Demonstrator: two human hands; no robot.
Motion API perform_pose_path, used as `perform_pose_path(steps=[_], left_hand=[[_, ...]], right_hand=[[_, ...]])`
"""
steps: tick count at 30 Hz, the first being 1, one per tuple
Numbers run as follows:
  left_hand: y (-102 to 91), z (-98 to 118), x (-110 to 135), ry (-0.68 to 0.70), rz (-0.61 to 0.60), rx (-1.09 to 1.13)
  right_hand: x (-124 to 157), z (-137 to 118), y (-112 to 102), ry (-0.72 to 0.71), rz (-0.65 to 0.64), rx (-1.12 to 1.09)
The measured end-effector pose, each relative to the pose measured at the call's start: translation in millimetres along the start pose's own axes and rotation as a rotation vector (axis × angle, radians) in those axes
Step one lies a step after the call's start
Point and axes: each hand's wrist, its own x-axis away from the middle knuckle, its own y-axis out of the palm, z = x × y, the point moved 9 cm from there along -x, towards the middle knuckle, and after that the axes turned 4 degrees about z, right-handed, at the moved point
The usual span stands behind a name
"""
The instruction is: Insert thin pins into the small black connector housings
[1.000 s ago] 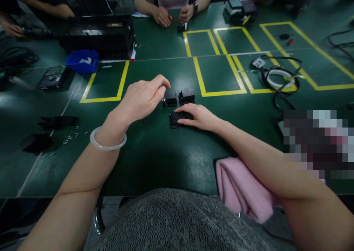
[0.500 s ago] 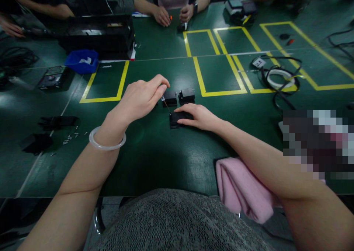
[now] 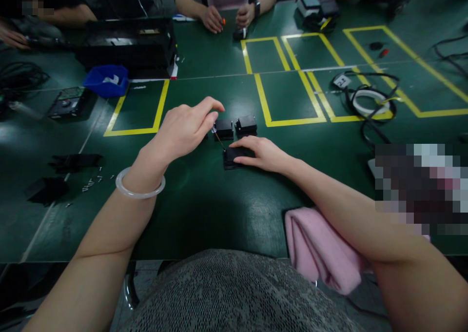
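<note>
My left hand (image 3: 188, 127) is closed around the handle of a screwdriver (image 3: 219, 140), whose thin shaft slants down to the left edge of a small black block (image 3: 230, 164). Most of the handle is hidden by my fingers. Thumb and fingers of my right hand (image 3: 261, 154) grip that block from its right side and hold it on the green table. Just behind it stand two similar black blocks, one at the left (image 3: 224, 129) and one at the right (image 3: 246, 125), with small shiny screws at their sides.
Loose screws (image 3: 91, 182) lie left of my forearm, near black parts (image 3: 47, 189). A blue bin (image 3: 107, 81) and a black crate (image 3: 127, 47) stand behind. Coiled cable (image 3: 371, 103) lies right, a pink cloth (image 3: 321, 249) at the front edge. A co-worker's hands (image 3: 213, 20) are across the table.
Both hands keep their places at the black block, the screwdriver tip still at its left edge. The whole view has shifted very slightly.
</note>
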Motion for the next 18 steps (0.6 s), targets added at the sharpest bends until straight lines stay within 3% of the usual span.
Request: perform_pose_path(steps=[18], left_hand=[[2.3, 1.5, 0.5, -0.001, -0.031, 0.000]], right_hand=[[-0.5, 0.3, 1.3, -0.010, -0.002, 0.002]])
